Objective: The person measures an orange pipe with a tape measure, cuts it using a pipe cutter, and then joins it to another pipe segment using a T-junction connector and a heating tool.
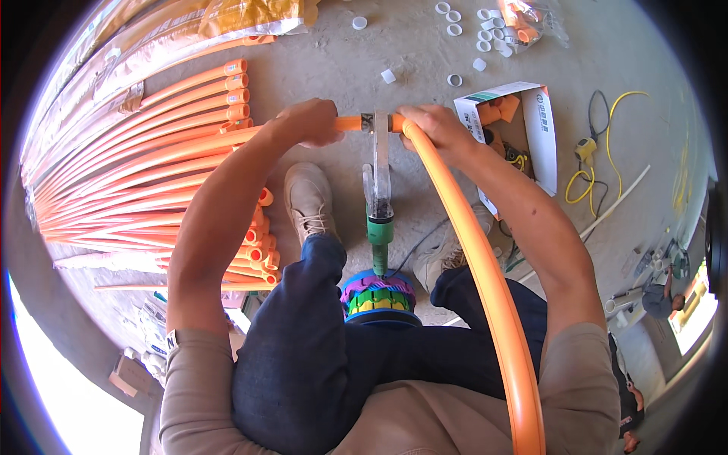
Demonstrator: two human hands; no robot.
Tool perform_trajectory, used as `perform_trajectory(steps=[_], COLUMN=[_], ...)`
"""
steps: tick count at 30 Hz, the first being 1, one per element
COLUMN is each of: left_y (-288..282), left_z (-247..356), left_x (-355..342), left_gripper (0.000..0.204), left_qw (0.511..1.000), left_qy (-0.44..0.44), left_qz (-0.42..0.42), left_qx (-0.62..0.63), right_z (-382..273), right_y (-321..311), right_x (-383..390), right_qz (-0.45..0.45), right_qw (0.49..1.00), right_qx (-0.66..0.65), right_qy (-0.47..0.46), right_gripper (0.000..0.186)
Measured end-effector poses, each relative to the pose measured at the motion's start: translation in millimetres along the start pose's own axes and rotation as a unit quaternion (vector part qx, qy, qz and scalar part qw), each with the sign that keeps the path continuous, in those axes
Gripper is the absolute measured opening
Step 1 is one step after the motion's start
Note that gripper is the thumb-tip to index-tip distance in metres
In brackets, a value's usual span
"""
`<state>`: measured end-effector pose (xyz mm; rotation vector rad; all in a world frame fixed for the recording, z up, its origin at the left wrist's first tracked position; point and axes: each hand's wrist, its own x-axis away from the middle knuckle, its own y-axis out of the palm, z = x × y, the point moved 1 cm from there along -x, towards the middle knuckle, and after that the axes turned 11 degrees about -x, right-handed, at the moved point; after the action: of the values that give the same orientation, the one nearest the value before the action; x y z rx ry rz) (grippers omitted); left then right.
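A pipe fusion welder with a green handle (380,236) and a flat metal heating plate (381,155) stands in front of me, between my feet. My left hand (312,123) is closed round an orange pipe (348,123), whose end meets the dark heating socket (368,123) on the plate's left side. From the right, my right hand (440,130) grips an orange elbow (399,123) against the plate's other side. A long orange pipe (479,258) runs from that elbow back past my right arm. The fingers of both hands are partly hidden.
Many orange pipes (129,189) lie stacked at the left. An open white box (540,144) holds orange fittings at the right, near a yellow cable (588,189). White rings (453,29) lie scattered at the far side. A multicoloured stool (379,297) stands between my legs.
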<state>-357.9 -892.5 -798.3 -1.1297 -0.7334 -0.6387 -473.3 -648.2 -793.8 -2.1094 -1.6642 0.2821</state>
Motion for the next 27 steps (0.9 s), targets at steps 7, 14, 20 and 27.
perform_trajectory(steps=[7, 14, 20, 27], left_y=[-1, 3, 8, 8], left_z=[12, 18, 18, 20], left_x=[14, 21, 23, 22], left_gripper=[0.031, 0.025, 0.023, 0.021], left_qw=[0.998, 0.992, 0.987, 0.987], left_qy=[-0.033, -0.041, -0.044, -0.052], left_qz=[0.042, 0.094, 0.128, 0.128], left_qx=[-0.037, -0.069, -0.083, -0.084], right_z=[-1, -5, -6, -6], right_y=[2, 1, 3, 1], right_x=[4, 5, 5, 5], right_qz=[0.001, 0.018, 0.02, 0.024], right_qw=[1.0, 1.0, 1.0, 1.0], right_qx=[-0.002, 0.003, -0.002, -0.003], right_qy=[0.007, -0.002, 0.009, -0.003], right_gripper=[0.022, 0.022, 0.022, 0.021])
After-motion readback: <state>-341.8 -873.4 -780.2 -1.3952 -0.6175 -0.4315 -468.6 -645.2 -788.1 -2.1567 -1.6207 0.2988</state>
